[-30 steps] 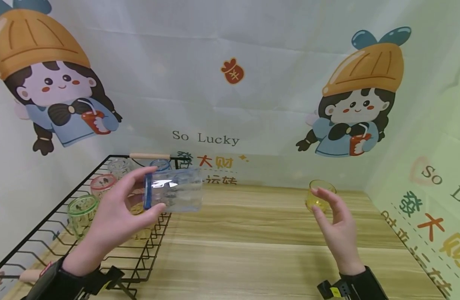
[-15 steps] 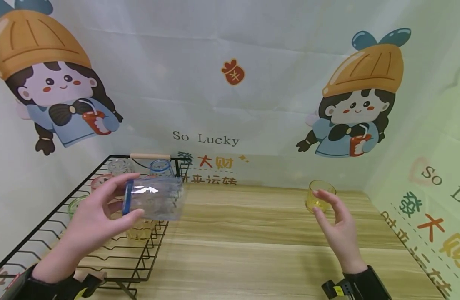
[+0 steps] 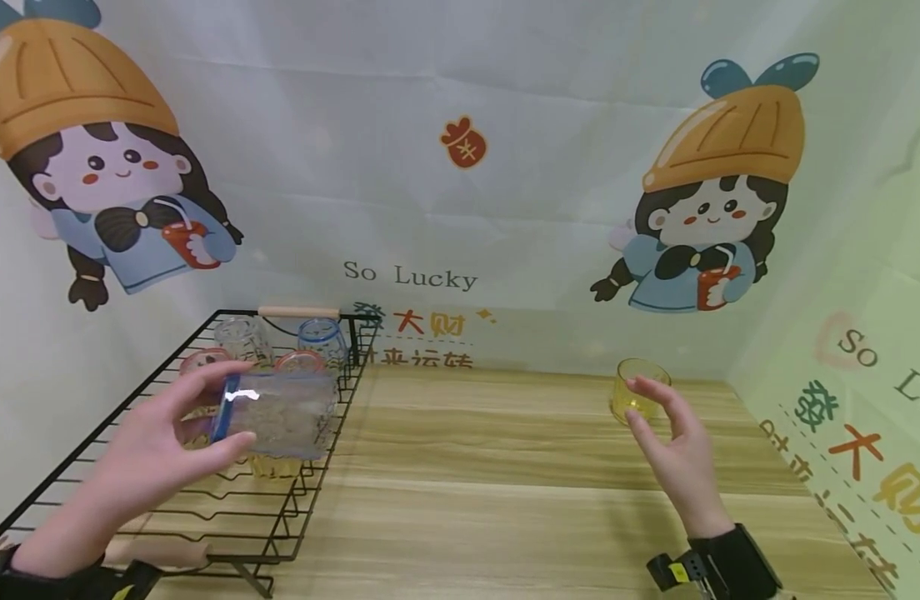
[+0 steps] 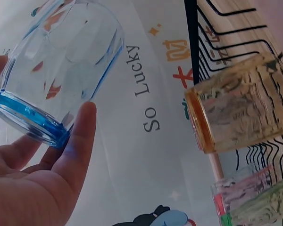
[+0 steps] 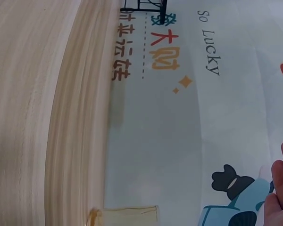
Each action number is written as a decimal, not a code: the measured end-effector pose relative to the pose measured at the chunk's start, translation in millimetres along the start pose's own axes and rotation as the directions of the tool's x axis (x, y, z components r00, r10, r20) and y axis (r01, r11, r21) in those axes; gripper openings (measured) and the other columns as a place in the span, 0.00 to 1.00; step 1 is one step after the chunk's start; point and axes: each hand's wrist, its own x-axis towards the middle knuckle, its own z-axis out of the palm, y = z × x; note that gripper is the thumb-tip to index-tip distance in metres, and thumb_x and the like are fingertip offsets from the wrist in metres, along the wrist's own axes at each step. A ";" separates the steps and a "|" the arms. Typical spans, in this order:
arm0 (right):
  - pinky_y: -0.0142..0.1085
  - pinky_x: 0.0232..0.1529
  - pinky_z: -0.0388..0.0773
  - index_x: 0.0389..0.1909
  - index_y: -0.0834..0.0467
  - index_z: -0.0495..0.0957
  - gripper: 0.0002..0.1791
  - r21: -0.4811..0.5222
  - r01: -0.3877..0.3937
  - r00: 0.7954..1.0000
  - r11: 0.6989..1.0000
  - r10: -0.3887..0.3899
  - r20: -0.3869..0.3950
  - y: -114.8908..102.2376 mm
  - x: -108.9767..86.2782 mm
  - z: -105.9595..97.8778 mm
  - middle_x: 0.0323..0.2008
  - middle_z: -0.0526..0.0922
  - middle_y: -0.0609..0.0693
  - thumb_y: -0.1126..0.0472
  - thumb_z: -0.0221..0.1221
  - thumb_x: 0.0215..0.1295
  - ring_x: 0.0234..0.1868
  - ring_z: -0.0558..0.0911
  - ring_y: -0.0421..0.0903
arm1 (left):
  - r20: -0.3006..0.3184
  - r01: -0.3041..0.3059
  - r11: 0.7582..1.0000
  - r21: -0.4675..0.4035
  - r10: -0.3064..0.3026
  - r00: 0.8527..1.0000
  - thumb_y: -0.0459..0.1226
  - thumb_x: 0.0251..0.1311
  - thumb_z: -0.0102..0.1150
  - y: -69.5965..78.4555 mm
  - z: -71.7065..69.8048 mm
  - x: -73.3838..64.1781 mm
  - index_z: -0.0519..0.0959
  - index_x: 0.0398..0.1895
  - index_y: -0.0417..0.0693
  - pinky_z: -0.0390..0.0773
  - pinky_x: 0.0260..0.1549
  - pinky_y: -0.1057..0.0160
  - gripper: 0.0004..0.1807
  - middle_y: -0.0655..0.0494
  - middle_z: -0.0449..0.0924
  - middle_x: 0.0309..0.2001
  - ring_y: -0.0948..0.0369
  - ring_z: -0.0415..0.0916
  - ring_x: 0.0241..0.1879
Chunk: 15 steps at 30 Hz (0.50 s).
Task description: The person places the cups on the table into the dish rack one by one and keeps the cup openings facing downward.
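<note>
My left hand (image 3: 133, 454) pinches a clear glass tumbler with a blue base (image 3: 283, 417) around its blue end. In the head view the tumbler lies sideways in the air above the black wire rack (image 3: 280, 557), its other end pointing right. The left wrist view shows thumb and fingers on either side of the blue base (image 4: 33, 117). My right hand (image 3: 677, 458) hovers over the table, fingers loosely bent and holding nothing. Behind it stands a yellow glass (image 3: 622, 398); the right wrist view shows that glass (image 5: 129, 216) apart from the fingers.
Upside-down glasses stand on the rack: a clear one (image 3: 238, 333), a blue one (image 3: 323, 333), a pink one (image 3: 301, 361) and a yellow one (image 3: 276, 468), among others. A green one (image 4: 259, 207) shows in the left wrist view. A printed cloth (image 3: 550, 275) closes off the back.
My left hand has moved left and down with the blue-based tumbler, over the rack, uncovering the blue and pink glasses behind. My right hand has hardly moved.
</note>
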 end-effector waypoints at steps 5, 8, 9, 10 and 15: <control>0.16 0.63 0.57 0.59 0.59 0.72 0.23 -0.006 -0.009 1.000 1.000 0.009 0.008 3.1 -0.5 -0.7 0.52 0.77 0.30 0.70 0.58 0.63 0.57 0.70 0.24 | 0.045 0.018 0.999 0.027 -0.020 0.999 0.40 0.51 0.70 -10.2 -9.1 -1.6 0.65 0.66 0.56 0.80 0.33 0.78 0.38 0.46 0.69 0.58 0.67 0.77 0.46; 0.16 0.62 0.57 0.59 0.59 0.72 0.23 -0.022 -0.009 1.000 1.000 0.009 0.015 5.6 0.0 -1.8 0.52 0.76 0.30 0.69 0.58 0.63 0.57 0.69 0.24 | 0.074 0.021 1.000 0.014 -0.022 0.997 0.39 0.52 0.69 -16.6 -14.1 -3.2 0.64 0.67 0.56 0.81 0.30 0.73 0.38 0.44 0.63 0.64 0.56 0.81 0.45; 0.16 0.62 0.57 0.60 0.59 0.72 0.23 -0.028 -0.007 1.000 1.000 0.008 0.018 6.4 0.3 -2.3 0.52 0.76 0.31 0.69 0.58 0.63 0.57 0.69 0.23 | 0.079 0.017 1.000 0.007 -0.017 0.997 0.38 0.52 0.69 -18.8 -15.3 -3.9 0.64 0.68 0.56 0.81 0.30 0.74 0.39 0.43 0.62 0.66 0.59 0.81 0.44; 0.16 0.62 0.57 0.60 0.59 0.72 0.22 -0.035 -0.005 1.000 0.999 0.005 0.020 7.3 0.7 -2.7 0.52 0.76 0.31 0.69 0.58 0.63 0.57 0.68 0.23 | 0.080 0.013 1.000 0.006 -0.014 0.997 0.37 0.52 0.69 -21.1 -16.6 -4.6 0.64 0.68 0.56 0.81 0.30 0.75 0.39 0.42 0.60 0.67 0.65 0.80 0.44; 0.15 0.61 0.58 0.59 0.60 0.72 0.22 -0.037 0.001 1.000 0.999 0.000 0.020 11.1 2.2 -3.9 0.53 0.77 0.34 0.69 0.58 0.63 0.57 0.68 0.23 | 0.073 0.027 0.999 0.029 -0.029 0.997 0.36 0.51 0.69 -32.1 -24.3 -10.7 0.62 0.69 0.54 0.78 0.31 0.79 0.41 0.40 0.62 0.65 0.85 0.70 0.41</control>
